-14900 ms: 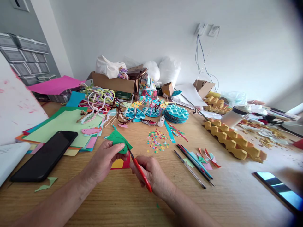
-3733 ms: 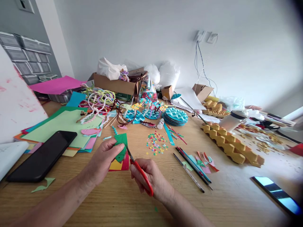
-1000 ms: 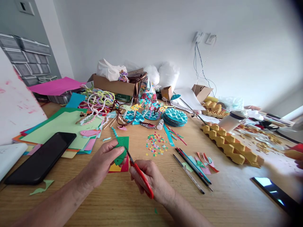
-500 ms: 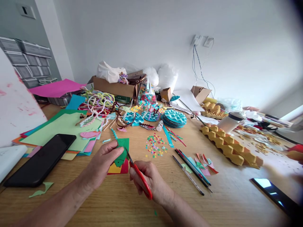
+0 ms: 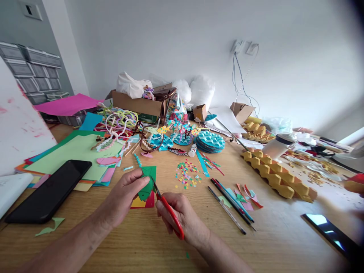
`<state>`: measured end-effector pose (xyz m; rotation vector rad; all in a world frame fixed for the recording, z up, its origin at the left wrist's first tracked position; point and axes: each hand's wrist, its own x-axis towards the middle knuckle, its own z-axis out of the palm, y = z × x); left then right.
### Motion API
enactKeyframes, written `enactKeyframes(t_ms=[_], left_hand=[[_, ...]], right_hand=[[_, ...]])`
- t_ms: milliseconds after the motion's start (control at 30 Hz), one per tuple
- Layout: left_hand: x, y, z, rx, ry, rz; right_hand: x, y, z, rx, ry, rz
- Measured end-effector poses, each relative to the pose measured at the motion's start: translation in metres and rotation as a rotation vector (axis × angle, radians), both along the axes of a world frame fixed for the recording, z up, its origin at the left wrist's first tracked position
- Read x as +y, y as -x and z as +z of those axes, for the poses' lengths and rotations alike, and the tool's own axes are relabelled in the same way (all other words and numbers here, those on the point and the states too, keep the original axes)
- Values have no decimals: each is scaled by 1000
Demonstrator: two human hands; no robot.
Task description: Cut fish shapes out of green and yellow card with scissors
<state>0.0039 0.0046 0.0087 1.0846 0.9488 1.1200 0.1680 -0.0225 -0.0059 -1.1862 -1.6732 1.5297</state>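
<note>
My left hand [image 5: 126, 191] pinches a piece of green paper [image 5: 148, 188] that has pencil lines and a small dot on it. Red-handled scissors [image 5: 174, 216] are gripped in my right hand [image 5: 179, 212], their blades at the right part of the green paper. Under the green paper, on the table, lie red paper [image 5: 149, 201] and yellow paper [image 5: 137, 203]. A twisted light-blue strip [image 5: 137, 160] lies just beyond my left fingertips.
A black phone [image 5: 49, 193] rests left on stacked coloured paper [image 5: 65, 155]. Pens [image 5: 230, 201], paper scraps [image 5: 246, 197] and confetti [image 5: 187, 173] lie right of my hands. Farther right are a yellow egg carton [image 5: 278, 174], another phone [image 5: 327, 231] and a blurred person's hand [image 5: 355, 184].
The scissors and the green paper have barely shifted in my hands. The whole view has moved very slightly.
</note>
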Motion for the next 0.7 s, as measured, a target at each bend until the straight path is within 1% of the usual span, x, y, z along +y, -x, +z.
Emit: enactKeyframes(t_ms=[167,267,533,700], left_hand=[[0,0,1,9,-34,-47],[0,0,3,16,-57,-46],[-3,-3,3,-55,22,-14],[-3,-4,3,-66,39,1]], right_hand=[[0,0,1,8,6,-10],[0,1,1,9,10,-5],[1,0,-1,9,5,-4],[1,0,-1,-11,1,3]])
